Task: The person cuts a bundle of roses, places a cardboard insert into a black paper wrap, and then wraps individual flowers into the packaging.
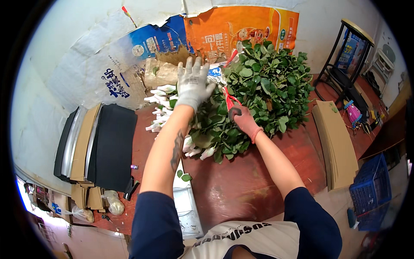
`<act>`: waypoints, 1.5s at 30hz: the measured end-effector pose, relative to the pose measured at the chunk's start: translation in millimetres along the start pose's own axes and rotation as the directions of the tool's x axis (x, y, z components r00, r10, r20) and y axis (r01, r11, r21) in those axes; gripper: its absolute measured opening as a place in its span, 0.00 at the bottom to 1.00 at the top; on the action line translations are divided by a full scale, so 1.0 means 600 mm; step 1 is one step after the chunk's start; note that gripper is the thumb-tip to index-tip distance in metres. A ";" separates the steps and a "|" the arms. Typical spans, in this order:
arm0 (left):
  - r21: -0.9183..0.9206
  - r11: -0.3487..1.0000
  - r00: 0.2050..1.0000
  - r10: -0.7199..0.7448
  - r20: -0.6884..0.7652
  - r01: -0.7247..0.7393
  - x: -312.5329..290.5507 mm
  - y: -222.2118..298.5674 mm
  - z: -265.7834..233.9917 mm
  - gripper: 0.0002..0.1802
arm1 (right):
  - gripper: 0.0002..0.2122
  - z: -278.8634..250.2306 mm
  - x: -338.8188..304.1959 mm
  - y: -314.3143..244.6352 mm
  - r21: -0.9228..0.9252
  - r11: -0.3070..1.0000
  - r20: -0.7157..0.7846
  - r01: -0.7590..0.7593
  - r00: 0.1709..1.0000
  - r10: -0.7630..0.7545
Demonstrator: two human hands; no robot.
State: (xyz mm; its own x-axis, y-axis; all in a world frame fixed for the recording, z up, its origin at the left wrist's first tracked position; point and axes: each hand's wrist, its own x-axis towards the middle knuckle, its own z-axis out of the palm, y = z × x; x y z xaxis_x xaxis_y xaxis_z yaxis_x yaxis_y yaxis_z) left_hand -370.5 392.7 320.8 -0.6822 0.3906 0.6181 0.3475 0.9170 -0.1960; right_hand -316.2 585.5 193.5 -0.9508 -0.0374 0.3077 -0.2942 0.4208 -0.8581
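A big pile of leafy green stems [269,82] lies on the table, with white-sleeved flower heads [161,116] sticking out at its left side. My left hand [194,84], in a whitish glove, is spread flat with its fingers apart over the far left part of the pile. My right hand [245,123], in a red glove with dark fingertips, is closed round a red strip-like piece [230,97] among the leaves. Beyond that, between my hands, is a crumpled blue-and-white wrapper [215,74]. What part of the red piece sits inside my fingers is hidden.
Black and brown boards [114,146] stand at the left. Cardboard sheets [334,142] stack along the right edge of the reddish table [241,194]. A white box-like tray [186,207] lies in front of me. Blue crates [371,185] and a stool [345,60] stand on the right.
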 end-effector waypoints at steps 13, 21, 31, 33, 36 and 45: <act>-0.215 0.974 0.839 0.058 0.541 0.071 -0.066 -0.066 0.066 0.19 | 0.15 -0.154 0.015 -0.234 -0.361 0.725 0.724 0.587 0.667 -0.179; -0.248 0.967 0.841 0.088 0.533 0.056 -0.050 -0.037 0.079 0.16 | 0.13 -0.174 0.252 -0.138 -0.788 0.008 0.616 0.616 0.788 -0.021; -0.224 0.955 0.864 -0.059 0.500 0.194 -0.070 -0.035 0.076 0.19 | 0.11 -0.237 0.182 -0.145 -0.643 0.741 0.197 0.196 0.977 -0.088; -0.248 0.948 0.859 -0.046 0.510 0.199 -0.070 -0.032 0.074 0.20 | 0.13 -0.250 0.210 -0.110 -0.524 0.820 0.215 0.231 0.967 -0.135; -0.275 0.942 0.871 -0.035 0.489 0.193 -0.073 -0.030 0.077 0.20 | 0.15 -0.225 0.211 -0.120 -0.895 0.435 0.010 0.099 0.980 -0.201; -0.244 0.951 0.845 -0.032 0.533 0.190 -0.082 -0.043 0.091 0.23 | 0.11 -0.062 0.113 -0.145 -0.778 0.230 0.509 0.585 0.801 -0.317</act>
State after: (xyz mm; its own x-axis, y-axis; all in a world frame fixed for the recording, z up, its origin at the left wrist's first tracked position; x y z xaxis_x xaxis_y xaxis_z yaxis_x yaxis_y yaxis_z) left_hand -381.2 354.0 253.7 -0.9309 0.3439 0.1229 0.3577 0.9265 0.1168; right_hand -351.7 580.1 304.5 -0.7175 -0.6244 0.3087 -0.5484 0.7796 0.3024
